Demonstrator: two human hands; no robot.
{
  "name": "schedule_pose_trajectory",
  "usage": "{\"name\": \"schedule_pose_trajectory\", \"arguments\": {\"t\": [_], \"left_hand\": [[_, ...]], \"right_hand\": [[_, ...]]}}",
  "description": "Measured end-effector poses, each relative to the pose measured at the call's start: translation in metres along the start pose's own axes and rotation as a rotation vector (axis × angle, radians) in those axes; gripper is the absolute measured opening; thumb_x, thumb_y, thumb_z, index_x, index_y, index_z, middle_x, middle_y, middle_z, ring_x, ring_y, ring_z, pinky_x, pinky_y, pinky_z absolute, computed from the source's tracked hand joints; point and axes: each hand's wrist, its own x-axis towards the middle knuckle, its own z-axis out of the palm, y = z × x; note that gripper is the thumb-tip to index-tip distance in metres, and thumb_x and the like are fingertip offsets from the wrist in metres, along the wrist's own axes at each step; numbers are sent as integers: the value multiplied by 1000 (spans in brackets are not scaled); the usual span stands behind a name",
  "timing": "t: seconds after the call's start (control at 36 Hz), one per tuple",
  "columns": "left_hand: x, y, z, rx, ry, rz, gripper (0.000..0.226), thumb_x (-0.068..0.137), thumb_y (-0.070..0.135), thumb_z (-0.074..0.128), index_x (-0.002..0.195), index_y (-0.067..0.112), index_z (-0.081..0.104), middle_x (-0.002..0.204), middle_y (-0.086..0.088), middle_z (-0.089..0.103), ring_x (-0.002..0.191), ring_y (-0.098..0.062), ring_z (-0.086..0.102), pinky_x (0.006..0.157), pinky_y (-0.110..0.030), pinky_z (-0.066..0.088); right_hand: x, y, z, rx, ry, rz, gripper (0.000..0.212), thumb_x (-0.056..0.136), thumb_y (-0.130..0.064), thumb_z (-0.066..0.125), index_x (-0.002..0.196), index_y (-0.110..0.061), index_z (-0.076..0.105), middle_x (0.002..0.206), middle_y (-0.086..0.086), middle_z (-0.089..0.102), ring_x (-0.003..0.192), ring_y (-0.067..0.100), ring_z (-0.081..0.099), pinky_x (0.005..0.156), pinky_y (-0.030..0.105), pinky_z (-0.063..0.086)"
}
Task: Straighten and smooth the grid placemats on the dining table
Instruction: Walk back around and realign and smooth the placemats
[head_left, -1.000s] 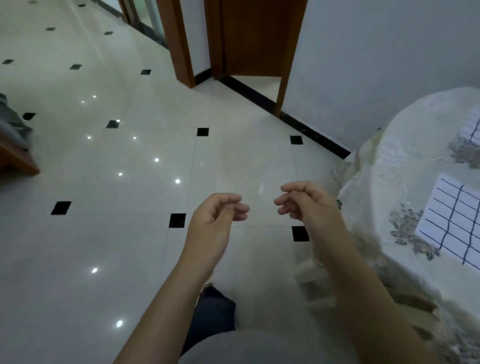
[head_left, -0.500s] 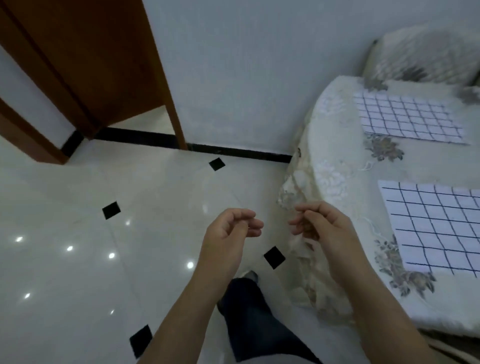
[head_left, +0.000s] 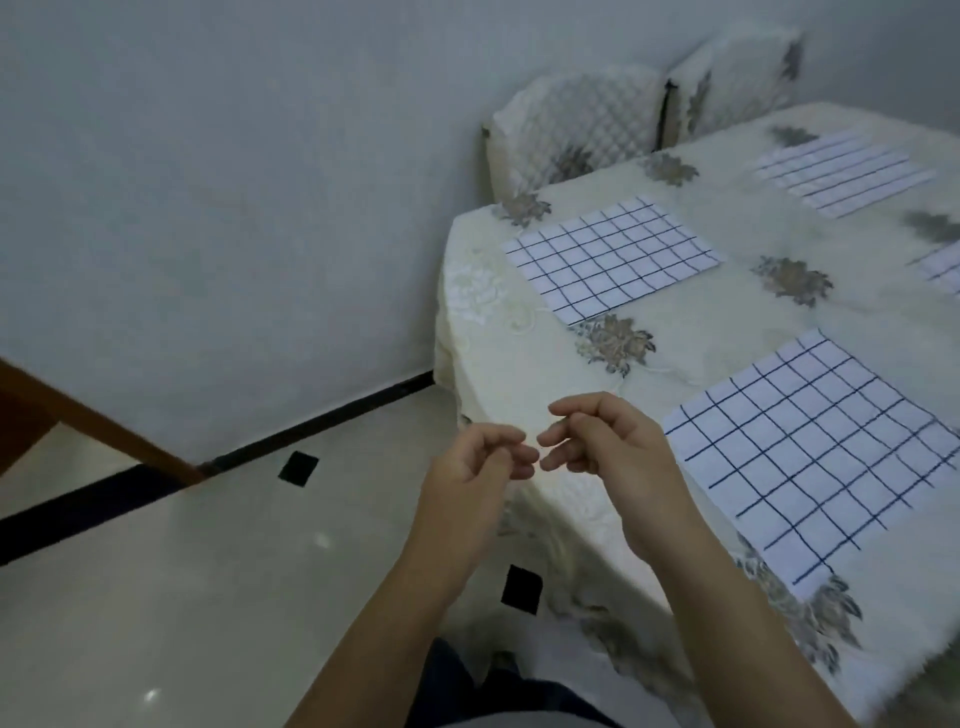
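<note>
Both hands, left (head_left: 480, 467) and right (head_left: 605, 441), hover loosely curled, each grip empty. Flatten palms on the near placemat (head_left: 826, 457), then sweep outward, squaring it with the counter (head_left: 530, 384) edge.

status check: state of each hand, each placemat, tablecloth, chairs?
left hand: empty, fingers loosely curled, off the table
right hand: empty, curled, touching no mat
near placemat: flat, skewed to the table edge
middle placemat: flat, skewed
far placemat: flat, blurred
edge placemat: mostly out of frame
tablecloth: draped over the edge
chairs: covered, pushed in
</note>
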Motion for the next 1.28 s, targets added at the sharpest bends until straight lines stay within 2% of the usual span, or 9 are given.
{"name": "schedule_pose_trajectory", "arguments": {"t": [0.17, 0.36, 0.47, 0.69, 0.78, 0.94, 1.06, 1.19, 1.28], "left_hand": [[65, 16, 11, 73, -305, 5, 24, 94, 2, 41, 88, 17, 59, 84, 2, 68, 64, 6, 61, 57, -1, 40], [128, 34, 17, 201, -608, 33, 24, 93, 2, 40, 88, 18, 58, 84, 1, 68, 72, -6, 63, 55, 0, 39], [156, 43, 37, 253, -726, 44, 25, 94, 2, 39, 87, 18, 57, 84, 1, 66, 73, -9, 61, 53, 0, 39], [174, 33, 94, 379, -913, -22, 21, 94, 5, 40, 91, 19, 56, 84, 5, 64, 74, -7, 60, 52, -2, 40], [181, 31, 118, 417, -921, -9, 23, 94, 6, 40, 87, 23, 54, 83, 5, 63, 75, -8, 60, 56, -11, 40], [192, 24, 165, 565, -968, -17, 17, 95, 11, 41, 105, 15, 55, 96, 1, 62, 86, -14, 60, 62, -18, 40], [208, 7, 197, 737, -944, 0, 25, 92, 15, 45, 115, 13, 53, 109, -3, 58, 101, -21, 57, 75, -28, 40], [222, -15, 224, 883, -898, -29, 34, 92, 17, 44, 125, 11, 47, 103, -2, 49, 91, -18, 48, 77, -27, 37], [230, -29, 230, 934, -880, -35, 38, 91, 17, 45, 127, 5, 43, 99, -4, 49, 81, -15, 46, 66, -26, 37]], "right_hand": [[27, -5, -17, 78, 351, 48, 26, 91, -1, 42, 85, -15, 64, 65, -3, 69, 55, 9, 61, 65, 24, 43], [48, -15, -16, 226, 703, 61, 27, 91, 0, 42, 83, -14, 64, 63, -2, 70, 53, 9, 61, 65, 26, 43], [50, -15, -19, 262, 855, 60, 26, 91, 0, 41, 84, -13, 63, 62, -3, 69, 53, 7, 61, 63, 25, 43], [34, 1, -52, 346, 1107, 158, 24, 90, -1, 44, 82, -14, 62, 72, 2, 67, 63, 17, 59, 63, 26, 41], [35, 6, -72, 382, 1157, 176, 25, 91, -1, 42, 82, -14, 61, 73, 3, 65, 64, 17, 58, 61, 25, 40], [30, 19, -120, 420, 1232, 201, 25, 91, -3, 41, 82, -15, 61, 80, 4, 64, 68, 17, 59, 63, 25, 40], [28, 36, -152, 409, 1220, 269, 23, 93, -7, 42, 82, -15, 60, 87, 6, 64, 75, 18, 59, 64, 26, 41], [34, 67, -187, 370, 1175, 376, 18, 94, -12, 44, 87, -14, 61, 96, 9, 64, 80, 19, 59, 63, 26, 40], [38, 83, -200, 346, 1157, 439, 16, 95, -14, 44, 98, -9, 59, 104, 11, 62, 86, 21, 57, 65, 27, 40]]}}
